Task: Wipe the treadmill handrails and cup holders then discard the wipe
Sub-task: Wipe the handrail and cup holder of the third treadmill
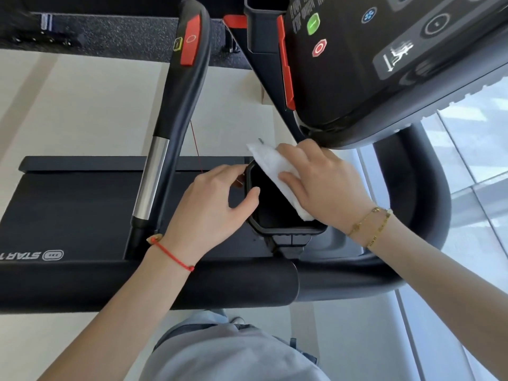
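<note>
Two hands, left and right, one wipe, two cup holders, near and far, three bracelets
</note>
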`<state>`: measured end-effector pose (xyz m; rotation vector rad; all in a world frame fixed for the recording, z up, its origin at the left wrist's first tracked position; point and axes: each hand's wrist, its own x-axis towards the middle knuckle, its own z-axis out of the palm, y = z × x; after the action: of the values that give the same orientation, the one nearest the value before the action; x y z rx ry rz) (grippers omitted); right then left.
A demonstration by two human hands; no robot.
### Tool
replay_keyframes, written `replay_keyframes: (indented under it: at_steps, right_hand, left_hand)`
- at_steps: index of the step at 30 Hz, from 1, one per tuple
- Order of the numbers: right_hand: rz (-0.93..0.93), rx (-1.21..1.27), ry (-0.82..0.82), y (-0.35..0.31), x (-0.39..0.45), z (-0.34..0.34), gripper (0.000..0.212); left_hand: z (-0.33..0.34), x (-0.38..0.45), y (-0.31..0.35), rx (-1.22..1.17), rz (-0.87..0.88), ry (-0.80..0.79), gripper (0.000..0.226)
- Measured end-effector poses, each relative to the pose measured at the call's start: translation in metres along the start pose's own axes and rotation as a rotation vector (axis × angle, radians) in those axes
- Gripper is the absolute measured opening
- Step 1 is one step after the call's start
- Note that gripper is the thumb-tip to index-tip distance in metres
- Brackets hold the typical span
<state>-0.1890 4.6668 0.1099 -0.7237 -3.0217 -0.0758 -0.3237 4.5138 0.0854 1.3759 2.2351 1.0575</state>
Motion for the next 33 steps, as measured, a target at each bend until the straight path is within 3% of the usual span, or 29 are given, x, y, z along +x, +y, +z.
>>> replay_keyframes:
  at_steps: [3,8,11,20,26,33]
  right_hand:
    - [0.101,0.133,-0.010,-0.001,-0.017,0.000,0.055]
    - [0.342,0.563,-0.074,0.006,-0.040,0.002,0.059]
    - [0.366,0.625,-0.083,0.006,-0.040,0.002,0.058]
    - [-0.021,0.049,-0.031,0.004,-0.007,-0.006,0.050]
    - [-0.342,-0.076,-0.059,-0.010,0.034,-0.004,0.042]
    - [-0.225,-0.146,-0.021,-0.007,0.031,0.000,0.044]
  left_hand:
    - [0.001,0.000,0.000,-0.005,0.027,0.009,0.045]
    - [0.003,-0.003,-0.002,0.002,0.062,0.022,0.044]
    - [0.002,-0.003,-0.002,0.006,0.067,0.024,0.044]
    - [0.002,-0.002,0.001,0.044,0.081,0.015,0.042]
    - [0.002,-0.002,-0.001,0.083,0.056,0.012,0.029]
    - [0.000,-0.006,-0.003,0.057,0.046,0.033,0.041]
